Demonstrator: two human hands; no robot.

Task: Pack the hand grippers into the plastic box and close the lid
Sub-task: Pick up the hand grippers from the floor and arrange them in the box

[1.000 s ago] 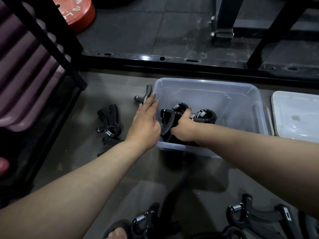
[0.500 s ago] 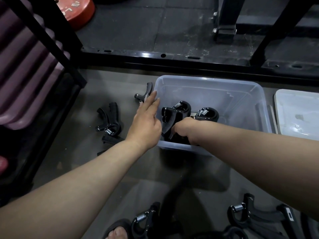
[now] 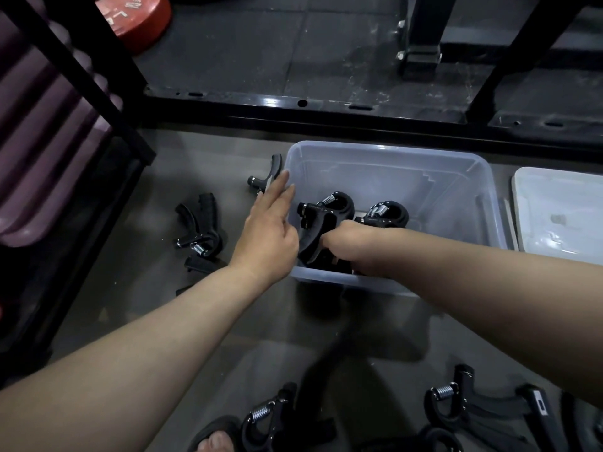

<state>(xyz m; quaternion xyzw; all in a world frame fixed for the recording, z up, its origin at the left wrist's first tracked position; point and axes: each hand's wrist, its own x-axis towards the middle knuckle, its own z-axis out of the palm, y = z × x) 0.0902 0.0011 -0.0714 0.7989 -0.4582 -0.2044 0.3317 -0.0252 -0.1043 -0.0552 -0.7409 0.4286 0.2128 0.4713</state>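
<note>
The clear plastic box [image 3: 388, 150] sits open on the grey floor [image 3: 163, 321]. Two black hand grippers with silver springs [image 3: 329, 210] lie inside, near its left end. The left hand [image 3: 270, 233] is flat with straight fingers, pressed on the box's left wall. The right hand [image 3: 350, 243] is down in the box, touching the grippers - its fingers are hidden, so I cannot tell if it holds one. The white lid [image 3: 561, 216] lies to the right. More black grippers [image 3: 199, 230] lie on the floor - left and near.
</note>
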